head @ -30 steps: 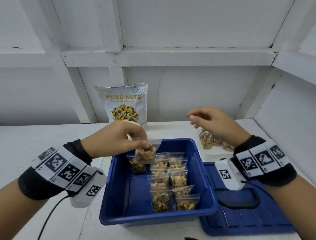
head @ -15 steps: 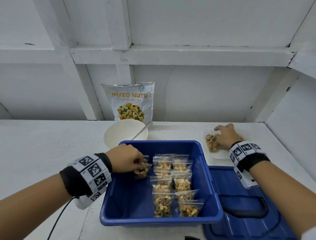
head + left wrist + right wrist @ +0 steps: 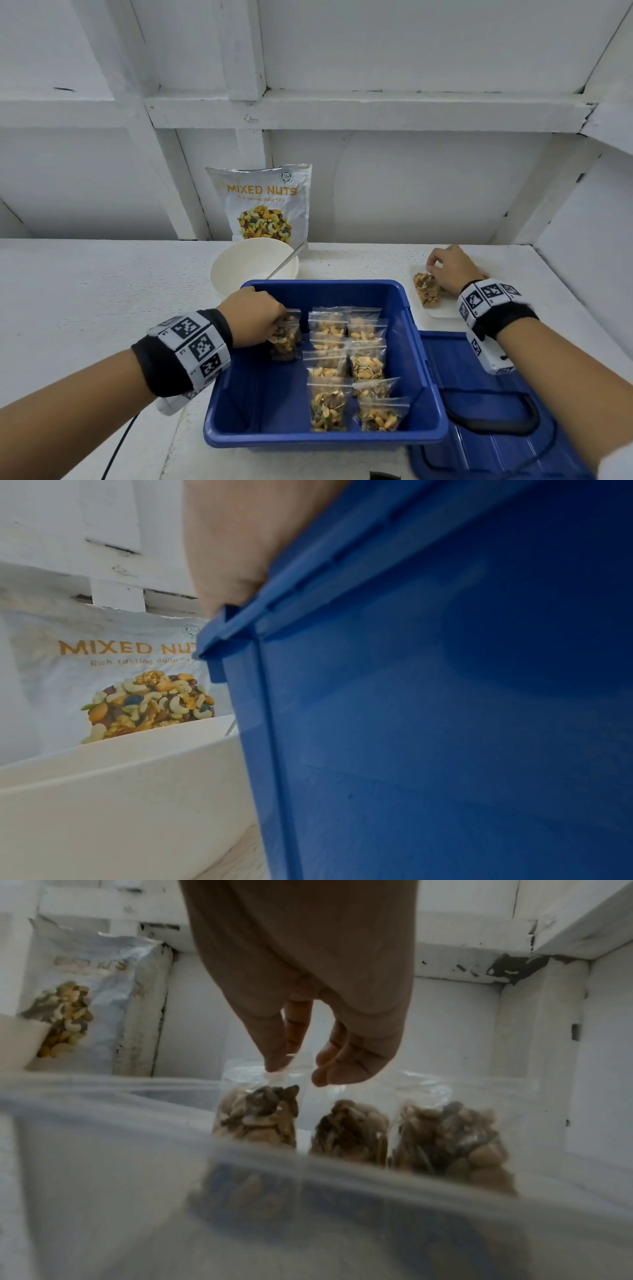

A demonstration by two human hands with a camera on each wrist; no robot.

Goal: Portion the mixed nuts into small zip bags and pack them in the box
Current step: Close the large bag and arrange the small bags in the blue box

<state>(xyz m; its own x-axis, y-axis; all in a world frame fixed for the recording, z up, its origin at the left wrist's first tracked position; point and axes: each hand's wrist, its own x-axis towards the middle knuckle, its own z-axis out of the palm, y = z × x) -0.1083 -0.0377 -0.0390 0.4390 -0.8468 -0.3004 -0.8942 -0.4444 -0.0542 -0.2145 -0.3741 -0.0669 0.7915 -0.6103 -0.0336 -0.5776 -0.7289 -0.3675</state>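
**Two hands at work: one bag set in the box, another gripped at the tray**

L hand [image 3: 255, 317] reaches over the left wall of the blue box [image 3: 236, 404], fingers curled round the top of a filled zip bag [image 3: 284, 337]. That bag stands upright at the box's back-left, just beside the packed rows [image 3: 346, 363] of nut bags, which fill the middle of the box in two columns. Whether it touches the box floor can't be told from the head view; the L wrist cam shows only the box's outer wall [image 3: 445, 696], so no help there.

R hand [image 3: 448, 274] is at the clear tray [image 3: 442, 311] to the right of the box. Per the R wrist cam, thumb and forefinger [image 3: 274, 1047] pinch the top edge of the leftmost of three filled bags [image 3: 257, 1118]; the other two [image 3: 349, 1131] lie right beside it in the tray. Other fingers hang loosely curled.

Behind the box: white bowl [image 3: 253, 265] w/ a metal utensil handle [image 3: 286, 260] leaning on its rim, and the "MIXED NUTS" pouch [image 3: 265, 205] upright against the wall. Blue lid [image 3: 496, 438] lies flat at the box's right, in front of the tray.
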